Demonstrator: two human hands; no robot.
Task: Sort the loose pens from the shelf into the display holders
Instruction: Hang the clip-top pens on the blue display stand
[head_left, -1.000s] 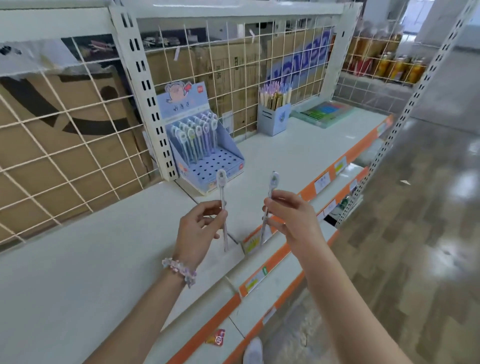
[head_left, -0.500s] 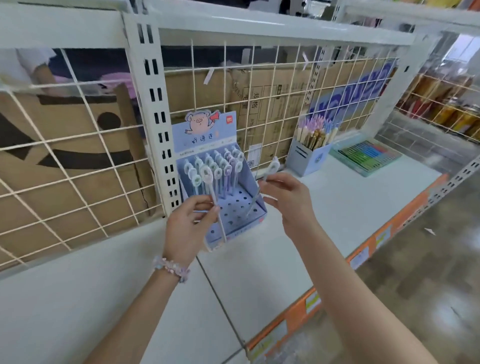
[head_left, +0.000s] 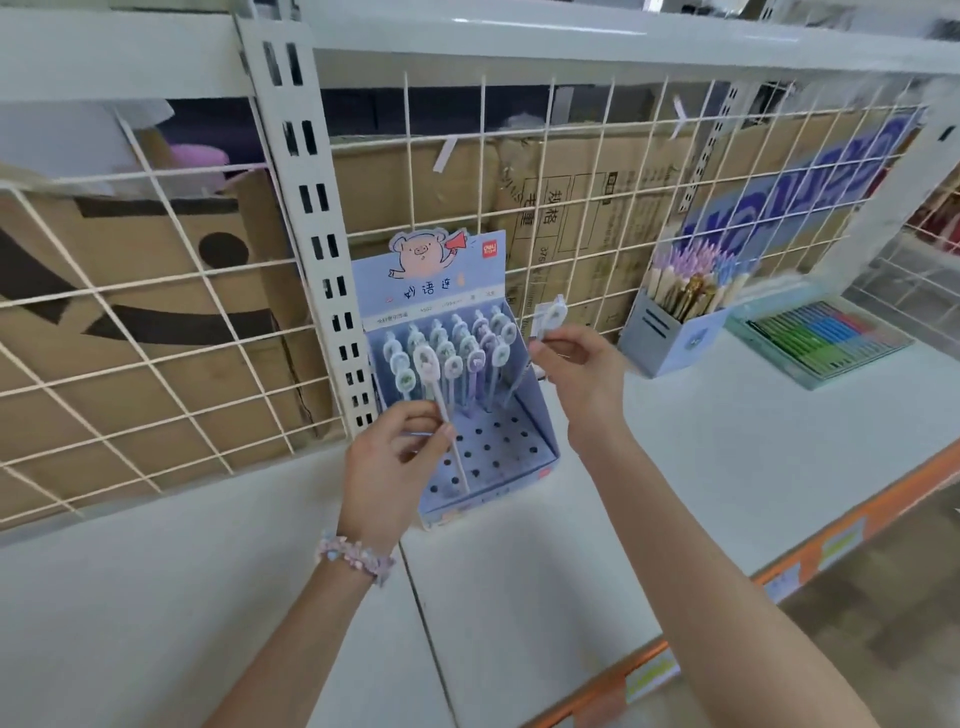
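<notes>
Hovering at frame centre, the left hand (head_left: 392, 457) pinches a pink-capped pen (head_left: 441, 410), cap up, its long axis tilting down-right so the tip sits over the empty front holes of the blue pen display box (head_left: 540, 415). This hand looks nearer a hole. The right hand (head_left: 576, 374) pinches a second pen (head_left: 545, 325) beside the box's right wall.

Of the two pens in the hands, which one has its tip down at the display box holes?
The left hand's pen; the right hand's pen is raised beside the box.
</notes>
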